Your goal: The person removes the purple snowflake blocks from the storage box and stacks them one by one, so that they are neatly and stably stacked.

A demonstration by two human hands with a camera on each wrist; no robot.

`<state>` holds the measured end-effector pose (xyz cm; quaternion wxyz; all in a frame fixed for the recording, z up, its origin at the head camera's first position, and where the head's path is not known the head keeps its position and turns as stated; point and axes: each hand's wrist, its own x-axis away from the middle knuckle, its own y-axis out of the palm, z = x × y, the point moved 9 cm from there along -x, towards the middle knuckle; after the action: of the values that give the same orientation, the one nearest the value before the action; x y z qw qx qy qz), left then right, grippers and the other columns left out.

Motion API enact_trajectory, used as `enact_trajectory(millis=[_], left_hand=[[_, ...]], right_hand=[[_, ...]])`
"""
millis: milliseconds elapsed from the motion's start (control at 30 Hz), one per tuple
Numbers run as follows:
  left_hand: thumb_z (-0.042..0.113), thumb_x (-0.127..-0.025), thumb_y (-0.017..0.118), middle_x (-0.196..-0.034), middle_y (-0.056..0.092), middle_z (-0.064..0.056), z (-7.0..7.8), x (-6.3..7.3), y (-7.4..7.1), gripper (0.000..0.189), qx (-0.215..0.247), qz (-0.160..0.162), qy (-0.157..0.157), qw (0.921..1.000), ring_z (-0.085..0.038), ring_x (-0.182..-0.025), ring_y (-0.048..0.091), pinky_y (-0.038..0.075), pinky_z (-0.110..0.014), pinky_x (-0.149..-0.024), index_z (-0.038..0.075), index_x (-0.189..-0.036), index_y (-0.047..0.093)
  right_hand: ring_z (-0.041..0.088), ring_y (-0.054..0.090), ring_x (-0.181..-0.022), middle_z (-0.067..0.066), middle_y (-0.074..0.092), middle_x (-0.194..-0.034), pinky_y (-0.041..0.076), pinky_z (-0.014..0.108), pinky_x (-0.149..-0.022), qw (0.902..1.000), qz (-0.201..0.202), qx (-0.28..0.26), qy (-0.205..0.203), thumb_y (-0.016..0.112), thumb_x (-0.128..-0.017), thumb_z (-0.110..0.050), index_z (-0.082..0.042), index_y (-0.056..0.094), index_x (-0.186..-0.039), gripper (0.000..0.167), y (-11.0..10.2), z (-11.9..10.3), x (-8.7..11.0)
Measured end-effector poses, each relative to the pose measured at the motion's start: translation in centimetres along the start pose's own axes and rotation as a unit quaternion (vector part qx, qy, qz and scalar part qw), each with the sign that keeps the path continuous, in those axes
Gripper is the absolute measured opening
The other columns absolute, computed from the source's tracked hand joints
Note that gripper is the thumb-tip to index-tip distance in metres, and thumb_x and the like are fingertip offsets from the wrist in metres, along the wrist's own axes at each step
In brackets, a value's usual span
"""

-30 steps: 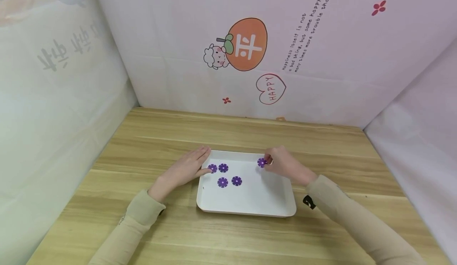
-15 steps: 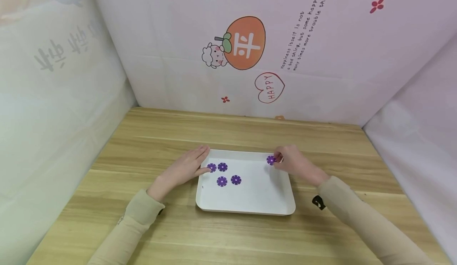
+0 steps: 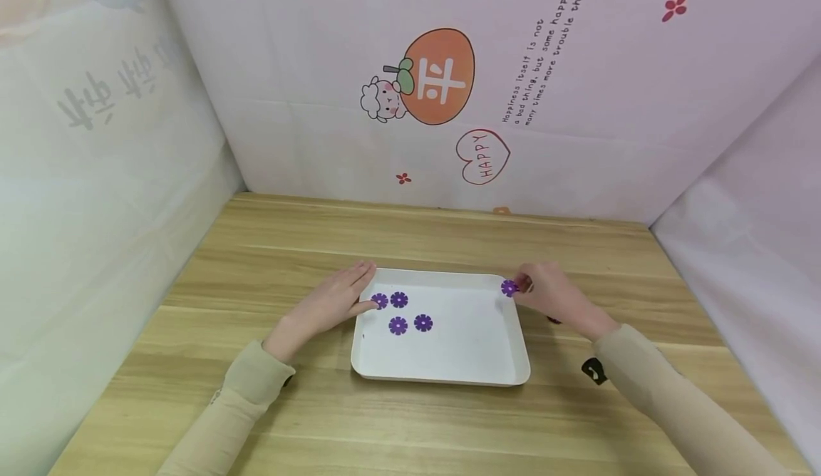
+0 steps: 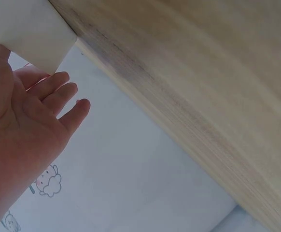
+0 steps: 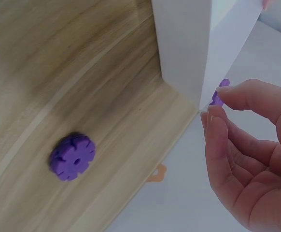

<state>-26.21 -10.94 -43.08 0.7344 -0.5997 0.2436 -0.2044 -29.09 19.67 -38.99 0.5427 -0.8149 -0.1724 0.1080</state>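
My right hand (image 3: 553, 296) pinches a purple snowflake disc (image 3: 509, 288) between thumb and fingertips, over the back right corner of the white tray (image 3: 452, 370). In the right wrist view that disc (image 5: 217, 98) shows nearly edge-on beside the tray wall (image 5: 184, 48). My left hand (image 3: 330, 307) holds the tray's back left side, thumb inside and fingers along the outer wall. Inside the tray, near that thumb, lie several more purple discs (image 3: 398, 326), one partly under the thumb. The left wrist view has the tray corner (image 4: 34, 38) between thumb and fingers.
More purple discs (image 5: 73, 157), seemingly stacked, lie on the wooden table (image 3: 308, 412) right of the tray; my right hand mostly hides them in the head view. Printed white cloth walls (image 3: 321, 141) enclose the table at the back and both sides.
My right hand has moved right with the pinched disc, from above the tray's inside to its back right corner. The left hand and the discs lying in the tray stay put.
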Motion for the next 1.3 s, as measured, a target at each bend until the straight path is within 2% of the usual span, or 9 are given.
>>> enact_trajectory(millis=[267, 633, 1033, 1300], left_hand=[[0.045, -0.099, 0.055, -0.156, 0.036, -0.024, 0.1, 0.0, 0.1, 0.074, 0.002, -0.002, -0.001, 1.0, -0.04, -0.146, 0.037, 0.034, -0.053, -0.12, -0.007, -0.149, 0.037], [0.045, -0.1, 0.053, -0.157, 0.035, -0.023, -0.1, 0.0, 0.4, 0.073, 0.005, -0.007, -0.005, 1.0, -0.039, -0.146, 0.036, 0.033, -0.053, -0.121, -0.006, -0.15, 0.035], [0.044, -0.1, 0.054, -0.157, 0.035, -0.024, 0.0, 0.0, 0.3, 0.073, 0.002, -0.008, -0.006, 1.0, -0.039, -0.146, 0.036, 0.034, -0.053, -0.121, -0.007, -0.149, 0.035], [0.044, -0.1, 0.054, -0.157, 0.035, -0.024, 0.0, 0.0, 0.3, 0.074, 0.007, -0.01, -0.006, 0.9999, -0.039, -0.146, 0.036, 0.033, -0.053, -0.121, -0.007, -0.149, 0.035]], right_hand=[[0.018, 0.066, -0.073, 0.014, 0.073, -0.083, 0.057, 0.029, -0.062, 0.9998, 0.007, 0.002, 0.02, 0.074, -0.083, -0.009, 0.005, 0.07, -0.091, 0.017, -0.4, 1.9, 1.1], [0.021, 0.067, -0.074, 0.016, 0.072, -0.083, 0.059, 0.03, -0.061, 0.999, 0.009, 0.003, 0.043, 0.074, -0.081, -0.006, 0.007, 0.069, -0.091, 0.017, -0.5, 3.9, 2.5], [0.022, 0.067, -0.073, 0.017, 0.071, -0.084, 0.058, 0.031, -0.059, 0.9969, -0.006, 0.017, 0.077, 0.075, -0.082, -0.008, 0.008, 0.068, -0.093, 0.02, -0.3, 5.8, 3.5], [0.025, 0.067, -0.073, 0.019, 0.071, -0.084, 0.061, 0.037, -0.065, 0.9966, 0.002, 0.016, 0.081, 0.076, -0.08, -0.007, 0.01, 0.067, -0.093, 0.023, -0.3, 7.1, 4.0]])
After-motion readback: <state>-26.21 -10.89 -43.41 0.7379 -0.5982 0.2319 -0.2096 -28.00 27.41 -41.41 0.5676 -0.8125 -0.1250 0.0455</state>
